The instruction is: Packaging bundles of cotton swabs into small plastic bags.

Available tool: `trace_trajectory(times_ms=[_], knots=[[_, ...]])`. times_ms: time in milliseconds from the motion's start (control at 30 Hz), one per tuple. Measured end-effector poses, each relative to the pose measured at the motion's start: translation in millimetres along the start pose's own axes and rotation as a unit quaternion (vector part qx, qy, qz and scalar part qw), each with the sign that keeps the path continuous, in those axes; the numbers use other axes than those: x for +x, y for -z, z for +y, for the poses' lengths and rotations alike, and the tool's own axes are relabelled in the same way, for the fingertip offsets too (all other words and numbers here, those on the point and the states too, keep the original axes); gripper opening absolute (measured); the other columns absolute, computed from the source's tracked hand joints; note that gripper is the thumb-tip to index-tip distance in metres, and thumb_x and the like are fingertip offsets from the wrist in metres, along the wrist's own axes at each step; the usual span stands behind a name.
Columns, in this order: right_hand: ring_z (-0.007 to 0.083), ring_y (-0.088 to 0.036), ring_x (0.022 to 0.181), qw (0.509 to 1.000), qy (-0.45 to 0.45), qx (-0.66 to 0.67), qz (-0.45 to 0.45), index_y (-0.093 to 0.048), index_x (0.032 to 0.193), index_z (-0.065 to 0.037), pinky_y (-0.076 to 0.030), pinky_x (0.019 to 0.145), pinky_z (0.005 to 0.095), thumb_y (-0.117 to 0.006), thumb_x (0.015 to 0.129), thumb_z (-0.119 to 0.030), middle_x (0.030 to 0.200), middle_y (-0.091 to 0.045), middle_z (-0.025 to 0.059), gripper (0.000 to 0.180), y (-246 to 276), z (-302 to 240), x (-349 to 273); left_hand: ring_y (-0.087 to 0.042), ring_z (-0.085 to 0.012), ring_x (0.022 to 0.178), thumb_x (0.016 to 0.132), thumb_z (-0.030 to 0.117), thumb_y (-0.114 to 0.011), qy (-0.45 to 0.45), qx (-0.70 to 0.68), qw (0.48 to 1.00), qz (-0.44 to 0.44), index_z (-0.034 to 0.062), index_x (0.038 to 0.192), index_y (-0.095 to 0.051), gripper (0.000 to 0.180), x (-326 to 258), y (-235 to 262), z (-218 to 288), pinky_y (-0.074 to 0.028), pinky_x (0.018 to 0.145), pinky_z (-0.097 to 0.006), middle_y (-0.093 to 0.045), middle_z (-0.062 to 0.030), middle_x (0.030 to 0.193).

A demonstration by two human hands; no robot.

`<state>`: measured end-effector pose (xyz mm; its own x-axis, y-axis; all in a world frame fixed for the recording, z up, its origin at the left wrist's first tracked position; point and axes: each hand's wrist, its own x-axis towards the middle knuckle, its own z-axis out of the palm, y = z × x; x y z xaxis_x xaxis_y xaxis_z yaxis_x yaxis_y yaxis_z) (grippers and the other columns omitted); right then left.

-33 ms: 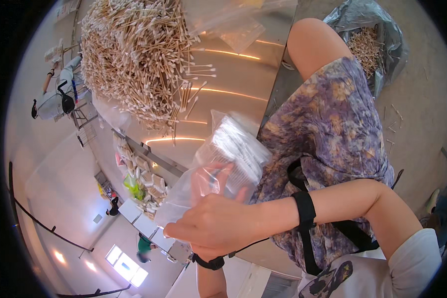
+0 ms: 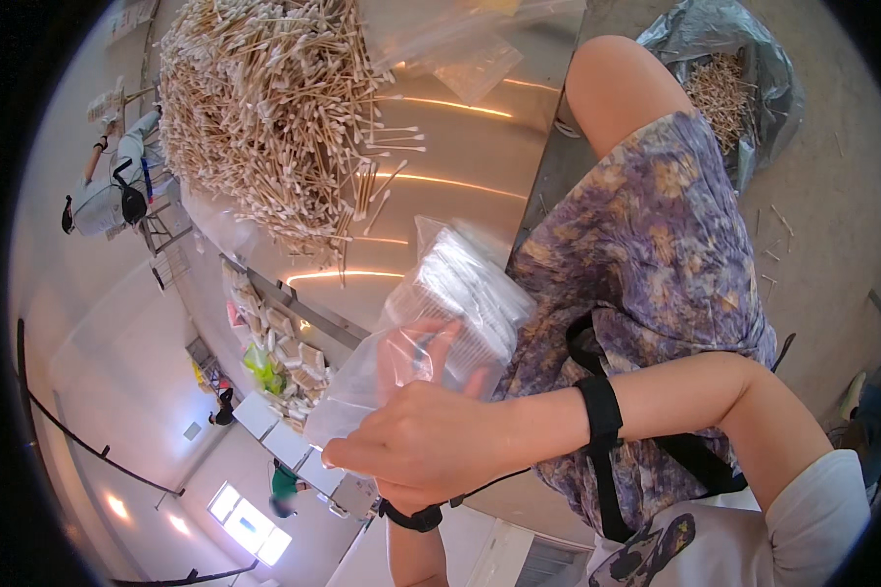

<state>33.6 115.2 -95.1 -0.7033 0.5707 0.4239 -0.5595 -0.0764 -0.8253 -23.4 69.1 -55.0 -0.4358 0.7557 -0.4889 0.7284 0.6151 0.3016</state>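
A clear plastic bag (image 2: 347, 396) hangs between my hands, with shiny white, ribbed packets (image 2: 465, 284) in its far end. My right hand (image 2: 431, 435) comes in from the right with its fingers closed on the bag's near end. Behind the plastic is my left hand (image 2: 416, 357), its fingers curled around the bag and seen through it. The left palm is hidden by my right hand. Past the bag, a large heap of cotton swabs (image 2: 264, 117) with wooden sticks lies on a shiny metal table (image 2: 460, 147).
More clear bags (image 2: 475, 68) lie at the table's far side. A grey plastic sack (image 2: 783, 93) on the floor at far right holds swab sticks, and loose sticks (image 2: 783, 220) lie below it. People work at the left, near a pile of white packages (image 2: 299, 367).
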Motion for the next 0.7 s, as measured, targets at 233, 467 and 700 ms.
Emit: trace_trajectory(times_ms=[233, 467, 700], knots=[[0.031, -0.058, 0.057, 1.0, 0.004, -0.012, -0.012, -0.058, 0.106, -0.001, -0.045, 0.051, 0.0401, -0.059, 0.069, -0.006, 0.068, -0.059, 0.0104, 0.037, 2.4, -5.8, 1.3, -0.054, -0.0242, 0.109, 0.075, 0.012, -0.073, 0.002, -0.041, 0.999, -0.017, 0.0023, 0.124, -0.052, 0.054, -5.9, 6.1, -1.7, -0.045, 0.092, -0.036, -0.057, -0.0099, 0.111], [0.0298, -0.057, 0.059, 0.999, 0.012, 0.035, -0.03, -0.056, 0.106, -0.004, -0.043, 0.052, 0.0402, -0.061, 0.071, -0.007, 0.068, -0.056, 0.0088, 0.035, 2.1, -10.7, 0.6, -0.054, -0.0243, 0.11, 0.077, 0.011, -0.07, 0.01, -0.085, 0.996, -0.032, 0.0016, 0.122, -0.052, 0.049, -13.7, 13.6, -17.1, -0.045, 0.091, -0.036, -0.057, -0.0103, 0.111], [0.0274, -0.058, 0.067, 0.996, 0.023, 0.081, 0.024, -0.056, 0.106, -0.007, -0.045, 0.059, 0.0373, -0.059, 0.077, -0.007, 0.073, -0.057, 0.0071, 0.03, 7.2, -11.4, 9.6, -0.054, -0.0244, 0.111, 0.08, 0.009, -0.067, 0.013, -0.128, 0.991, -0.046, 0.0009, 0.12, -0.052, 0.044, -17.9, 25.1, -23.8, -0.046, 0.09, -0.036, -0.056, -0.0106, 0.112]])
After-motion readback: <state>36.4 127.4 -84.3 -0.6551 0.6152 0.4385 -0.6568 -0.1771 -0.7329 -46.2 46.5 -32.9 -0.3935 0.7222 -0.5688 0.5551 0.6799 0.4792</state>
